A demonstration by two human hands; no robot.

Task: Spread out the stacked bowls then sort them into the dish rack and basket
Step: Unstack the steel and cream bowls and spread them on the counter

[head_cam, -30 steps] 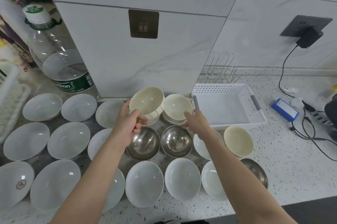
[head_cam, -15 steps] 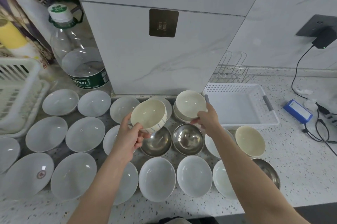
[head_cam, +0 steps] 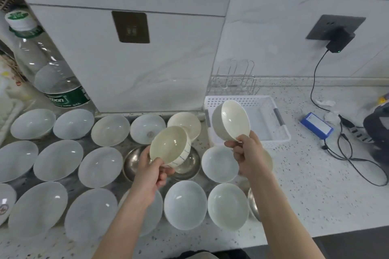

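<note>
Two cream bowls are held clear of the counter (head_cam: 315,174): the striped bowl (head_cam: 170,147) is pinched at its near rim by the left hand (head_cam: 149,172) above the steel bowls (head_cam: 134,160), and the plain bowl (head_cam: 231,120) is gripped low on its side by the right hand (head_cam: 247,154), tilted, in front of the white basket (head_cam: 271,118). Both are judged to be glazed ceramic, hence stiff, fairly light, slippery and breakable, so a hold with thumb inside and fingers (head_cam: 161,176) outside the rim is advised.

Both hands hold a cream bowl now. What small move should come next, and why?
Probably lower the plain cream bowl in the right hand into the white basket: it already hangs tilted over the basket's near-left corner.
</note>
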